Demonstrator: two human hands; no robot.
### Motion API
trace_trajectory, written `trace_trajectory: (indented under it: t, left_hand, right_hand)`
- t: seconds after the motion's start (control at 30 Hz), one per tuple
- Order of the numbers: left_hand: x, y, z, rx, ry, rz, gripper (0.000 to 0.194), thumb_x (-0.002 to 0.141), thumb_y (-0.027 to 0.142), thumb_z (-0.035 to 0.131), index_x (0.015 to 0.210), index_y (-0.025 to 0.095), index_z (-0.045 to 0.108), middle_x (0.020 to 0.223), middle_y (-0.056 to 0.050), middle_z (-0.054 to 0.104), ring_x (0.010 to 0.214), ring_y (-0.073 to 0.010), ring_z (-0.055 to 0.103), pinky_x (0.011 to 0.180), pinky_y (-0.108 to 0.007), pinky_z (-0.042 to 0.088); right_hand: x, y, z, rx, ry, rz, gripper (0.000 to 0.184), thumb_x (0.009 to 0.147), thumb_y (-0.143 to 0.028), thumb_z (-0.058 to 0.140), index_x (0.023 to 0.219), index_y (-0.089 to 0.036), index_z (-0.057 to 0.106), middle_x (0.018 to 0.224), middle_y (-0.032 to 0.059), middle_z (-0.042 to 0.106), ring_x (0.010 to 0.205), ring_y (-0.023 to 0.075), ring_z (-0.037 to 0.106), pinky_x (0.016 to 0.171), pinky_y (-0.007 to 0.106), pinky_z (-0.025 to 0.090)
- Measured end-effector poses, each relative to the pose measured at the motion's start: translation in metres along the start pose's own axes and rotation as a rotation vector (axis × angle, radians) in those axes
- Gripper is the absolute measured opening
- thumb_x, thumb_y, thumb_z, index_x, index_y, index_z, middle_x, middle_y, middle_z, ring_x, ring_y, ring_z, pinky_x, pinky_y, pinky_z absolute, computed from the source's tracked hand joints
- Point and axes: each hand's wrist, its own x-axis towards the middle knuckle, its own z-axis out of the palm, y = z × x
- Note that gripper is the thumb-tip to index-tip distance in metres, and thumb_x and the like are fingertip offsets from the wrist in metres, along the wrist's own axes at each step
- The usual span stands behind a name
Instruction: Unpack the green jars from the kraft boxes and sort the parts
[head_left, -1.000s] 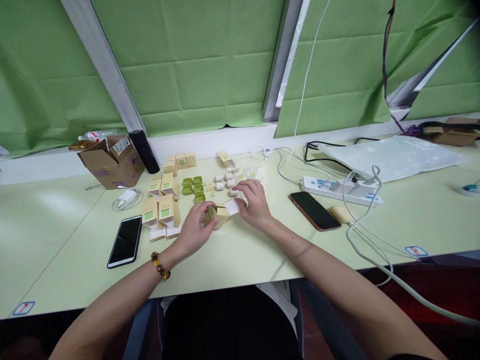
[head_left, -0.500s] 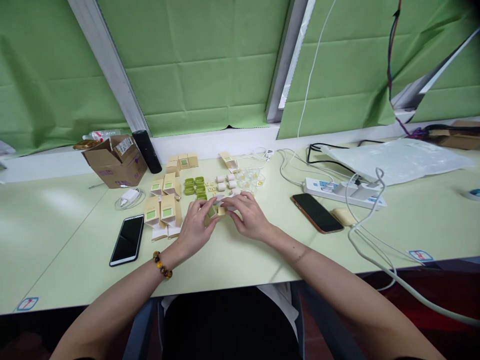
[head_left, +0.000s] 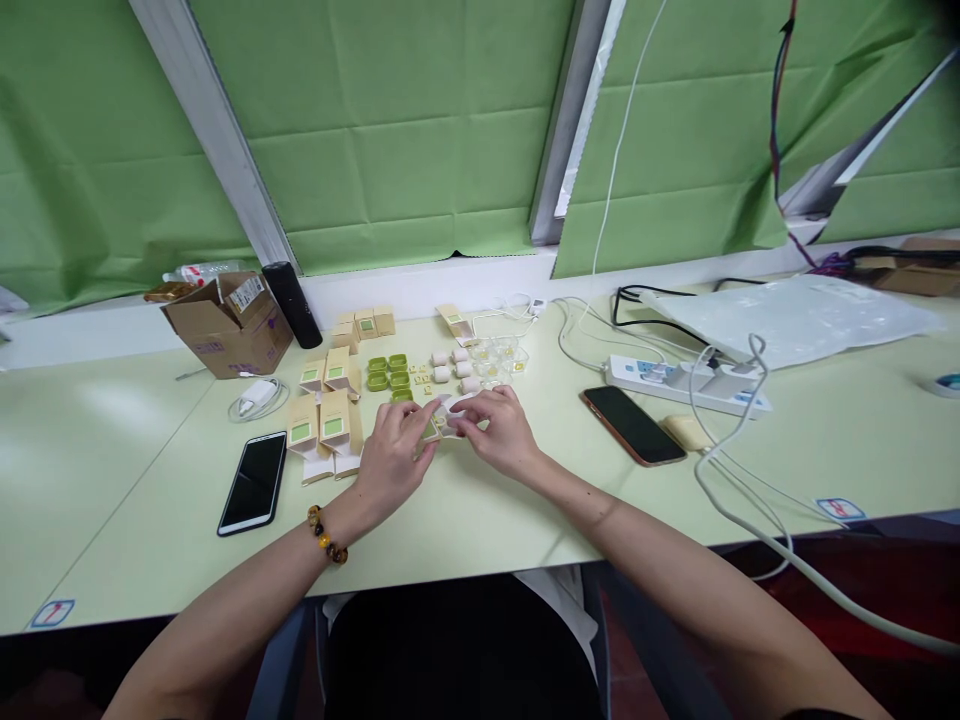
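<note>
I am gripping a small tan carton point(head_left: 433, 428) between both hands on the pale green table point(head_left: 480, 510). My left hand point(head_left: 390, 455) is curling around its near side, fingers closed on it, while my right hand point(head_left: 499, 430) is pinching its white flap. The carton is sitting just in front of the green trays point(head_left: 388, 371). Right of those trays, white rolls point(head_left: 450, 365) are lying. Left of the trays, more tan cartons point(head_left: 322, 415) are standing, with a black phone point(head_left: 253, 481) farther left.
</note>
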Motion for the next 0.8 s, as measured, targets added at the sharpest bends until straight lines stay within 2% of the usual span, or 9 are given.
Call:
trace_trajectory:
  t: [0.07, 0.17, 0.23, 0.33, 0.43, 0.5, 0.67, 0.8]
  left_hand:
    - [0.000, 0.002, 0.000, 0.081, 0.008, 0.047, 0.064, 0.101, 0.022, 0.062, 0.161, 0.027, 0.044, 0.125, -0.015, 0.061, 0.114, -0.0303, 0.056, 0.078, -0.038, 0.060]
    - [0.000, 0.004, 0.000, 0.159, -0.007, 0.102, 0.065, 0.099, 0.018, 0.061, 0.161, 0.027, 0.043, 0.127, -0.016, 0.062, 0.115, -0.0310, 0.057, 0.070, -0.032, 0.058]
    - [0.000, 0.004, 0.000, 0.189, -0.027, 0.119, 0.065, 0.099, 0.016, 0.061, 0.160, 0.027, 0.043, 0.128, -0.016, 0.063, 0.115, -0.0309, 0.057, 0.069, -0.032, 0.058]
    - [0.000, 0.003, 0.002, 0.228, -0.056, 0.112, 0.065, 0.100, 0.018, 0.060, 0.162, 0.024, 0.040, 0.128, -0.017, 0.062, 0.116, -0.0313, 0.057, 0.069, -0.033, 0.059]
    - [0.000, 0.000, 0.003, 0.237, -0.074, 0.073, 0.065, 0.101, 0.022, 0.060, 0.162, 0.022, 0.039, 0.130, -0.019, 0.060, 0.121, -0.0336, 0.055, 0.073, -0.036, 0.061]
    - [0.001, -0.002, 0.003, 0.225, -0.076, 0.034, 0.064, 0.100, 0.025, 0.060, 0.161, 0.021, 0.039, 0.130, -0.019, 0.059, 0.123, -0.0350, 0.054, 0.077, -0.040, 0.062]
    - [0.002, -0.006, -0.001, 0.208, -0.079, -0.029, 0.062, 0.098, 0.023, 0.062, 0.156, 0.018, 0.044, 0.130, -0.019, 0.057, 0.124, -0.0370, 0.052, 0.087, -0.049, 0.061]
    - [0.003, -0.009, -0.005, 0.195, -0.090, -0.077, 0.059, 0.097, 0.025, 0.062, 0.154, 0.018, 0.046, 0.130, -0.019, 0.057, 0.125, -0.0378, 0.052, 0.087, -0.050, 0.060]
  right_hand:
    - [0.001, -0.003, 0.002, -0.011, -0.075, 0.057, 0.001, 0.089, -0.023, 0.079, 0.089, -0.024, 0.079, 0.074, 0.0007, 0.079, 0.078, 0.0213, 0.072, 0.092, 0.041, 0.040]
    - [0.002, -0.005, 0.009, 0.032, -0.158, 0.113, 0.015, 0.087, -0.019, 0.074, 0.073, -0.023, 0.075, 0.078, 0.0018, 0.080, 0.079, 0.0207, 0.071, 0.088, 0.038, 0.041]
    - [0.002, -0.004, 0.015, 0.088, -0.159, 0.143, 0.018, 0.085, -0.017, 0.072, 0.067, -0.021, 0.071, 0.076, 0.0023, 0.079, 0.075, 0.0195, 0.069, 0.081, 0.035, 0.044]
    - [0.001, 0.001, 0.023, 0.223, -0.130, 0.179, 0.014, 0.083, -0.018, 0.069, 0.069, -0.021, 0.070, 0.073, 0.0020, 0.075, 0.070, 0.0183, 0.065, 0.074, 0.032, 0.046]
    - [0.002, 0.007, 0.024, 0.399, -0.088, 0.223, 0.012, 0.085, -0.029, 0.069, 0.075, -0.022, 0.070, 0.080, 0.0028, 0.075, 0.076, 0.0193, 0.068, 0.077, 0.033, 0.052]
    - [0.004, 0.011, 0.023, 0.499, -0.052, 0.283, 0.019, 0.084, -0.039, 0.073, 0.078, -0.022, 0.068, 0.084, 0.0034, 0.074, 0.080, 0.0202, 0.068, 0.081, 0.035, 0.055]
    - [0.007, 0.018, 0.021, 0.795, -0.066, 0.516, 0.048, 0.074, -0.062, 0.084, 0.078, -0.025, 0.055, 0.073, -0.0007, 0.064, 0.069, 0.0193, 0.063, 0.064, 0.038, 0.062]
    - [0.013, 0.024, 0.011, 0.912, -0.072, 0.589, 0.056, 0.065, -0.064, 0.091, 0.077, -0.023, 0.055, 0.076, -0.0003, 0.065, 0.072, 0.0189, 0.065, 0.065, 0.041, 0.067]
